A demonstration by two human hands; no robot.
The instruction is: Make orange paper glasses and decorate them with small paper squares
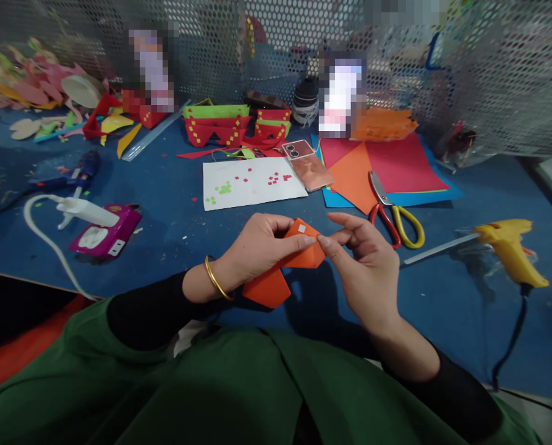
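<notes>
Held over the front of the table is an orange foam or paper mask, folded or bent, with a small white square on its upper face. My left hand grips it, thumb lying across the top and the other fingers behind. At the mask's right edge, the thumb and forefinger of my right hand are pinched together; its other fingers curl loosely. Whether a tiny piece sits between those fingertips is hidden. Beyond my hands lies a white sheet scattered with small green and red squares.
Scissors and a yellow glue gun lie to the right, a purple power socket and blue glue gun to the left. Behind are red masks, a phone, coloured sheets and a mesh panel.
</notes>
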